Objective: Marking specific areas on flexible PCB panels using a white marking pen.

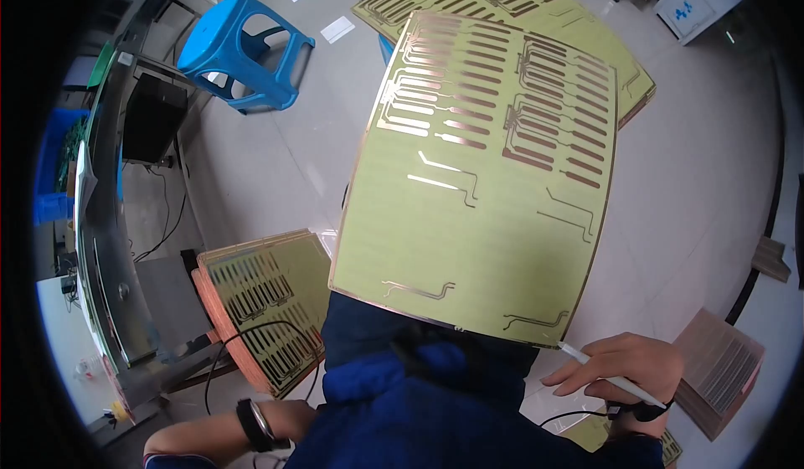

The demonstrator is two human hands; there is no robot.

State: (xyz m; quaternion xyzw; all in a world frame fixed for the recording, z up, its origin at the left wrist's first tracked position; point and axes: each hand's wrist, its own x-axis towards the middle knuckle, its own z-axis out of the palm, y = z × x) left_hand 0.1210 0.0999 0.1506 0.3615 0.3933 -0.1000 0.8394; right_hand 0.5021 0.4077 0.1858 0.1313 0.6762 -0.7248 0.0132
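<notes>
A large yellow-green circuit board panel (452,251) with copper-coloured traces lies tilted across my lap, its far end overlapping other panels. My right hand (632,364) is closed around a slim white pen-shaped tool (574,353). The tool's tip is at the panel's near right corner; I cannot tell whether it touches. At the lower left, beside my dark blue clothing, is my left hand (289,420), with a black strap on the wrist. Its fingers are hidden, so any hold is out of sight.
Similar panels (544,4) lie beyond the one on my lap. To the left stands a stack of copper-edged panels (272,293), with a black cable looping over it. A blue plastic stool (243,50) is at the far left. A reddish-brown sheet stack (718,368) lies at the right.
</notes>
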